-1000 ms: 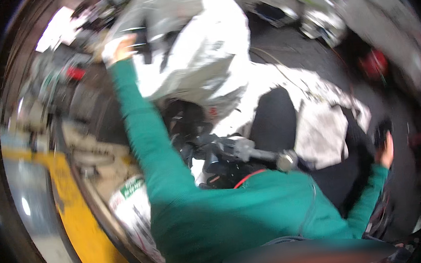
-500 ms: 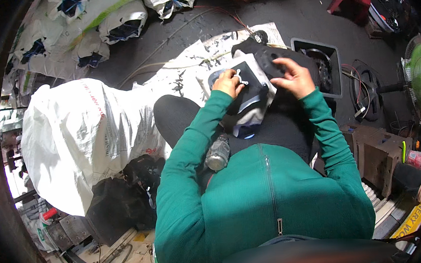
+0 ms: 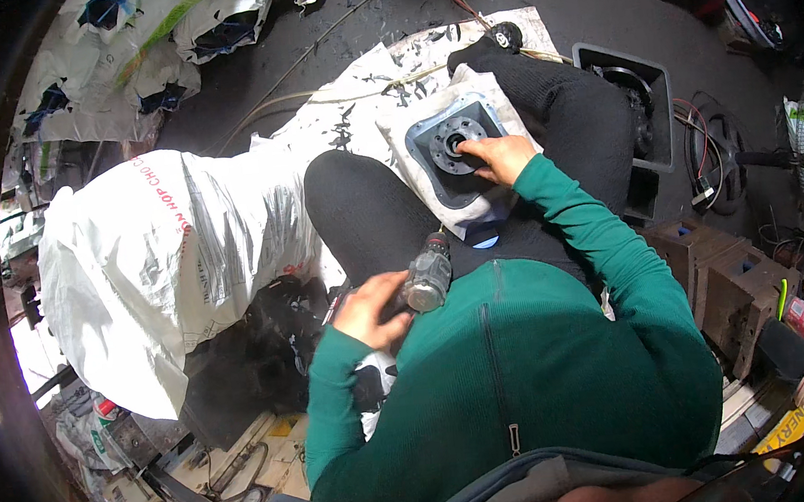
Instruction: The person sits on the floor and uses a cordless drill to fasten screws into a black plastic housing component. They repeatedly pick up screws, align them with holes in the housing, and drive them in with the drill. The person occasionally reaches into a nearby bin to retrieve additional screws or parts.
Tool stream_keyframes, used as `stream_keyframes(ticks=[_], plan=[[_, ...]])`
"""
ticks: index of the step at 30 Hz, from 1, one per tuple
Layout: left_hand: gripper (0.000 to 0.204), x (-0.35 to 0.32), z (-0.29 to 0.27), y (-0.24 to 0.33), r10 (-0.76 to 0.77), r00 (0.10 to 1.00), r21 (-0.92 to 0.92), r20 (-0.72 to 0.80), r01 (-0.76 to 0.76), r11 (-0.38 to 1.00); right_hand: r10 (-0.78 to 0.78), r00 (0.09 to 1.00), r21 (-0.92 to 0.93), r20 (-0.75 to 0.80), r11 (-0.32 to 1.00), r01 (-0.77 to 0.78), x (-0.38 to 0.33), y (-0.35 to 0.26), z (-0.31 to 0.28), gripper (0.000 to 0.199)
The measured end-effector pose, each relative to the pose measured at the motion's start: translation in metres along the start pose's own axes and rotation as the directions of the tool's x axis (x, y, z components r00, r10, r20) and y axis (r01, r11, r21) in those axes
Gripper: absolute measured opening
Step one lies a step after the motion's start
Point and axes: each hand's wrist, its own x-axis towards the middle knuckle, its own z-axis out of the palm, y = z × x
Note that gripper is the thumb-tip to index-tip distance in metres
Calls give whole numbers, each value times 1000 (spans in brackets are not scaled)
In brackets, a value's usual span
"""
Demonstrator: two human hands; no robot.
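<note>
A dark square piece with a raised rim (image 3: 425,145) lies on a pale cloth (image 3: 399,124) across my lap. In its middle sits a round dark disc (image 3: 446,135) with a ring of holes and a central bore. My right hand (image 3: 506,158) has its fingertips together on the disc near the bore; what lies under them is hidden. Against my jacket rests a grey, bottle-shaped tool (image 3: 428,278) with a dark collar and a thin tip, looking like a powered screwdriver. My left hand (image 3: 375,310) is beside its rear end, thumb and fingers apart, not closed round it.
To the left bulges a big white sack (image 3: 130,272); more tied sacks (image 3: 214,25) stand at the back. A grey bin (image 3: 660,103) holding dark parts is right of my knee. Hoses (image 3: 320,45) cross the floor. Brown metal blocks (image 3: 720,273) stand at the right.
My left hand has left the dark square piece and come back beside the tool. My right hand has moved left onto the piece, where the round disc now sits; the white cross-shaped part no longer shows.
</note>
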Motion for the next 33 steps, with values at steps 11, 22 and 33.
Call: stream_keyframes(ticks=[11, 22, 33], plan=[[76, 37, 23, 5, -171, 982, 66, -81, 176, 982, 133, 991, 323, 17, 937, -131, -11, -7, -23, 58], [60, 56, -40, 73, 213, 950, 77, -226, -201, 977, 30, 992, 483, 121, -875, -32, -27, -44, -9, 57], [59, 58, -41, 78, 196, 972, 151, -131, -175, 973, 145, 979, 369, 142, -925, 84, -28, -48, -5, 50]])
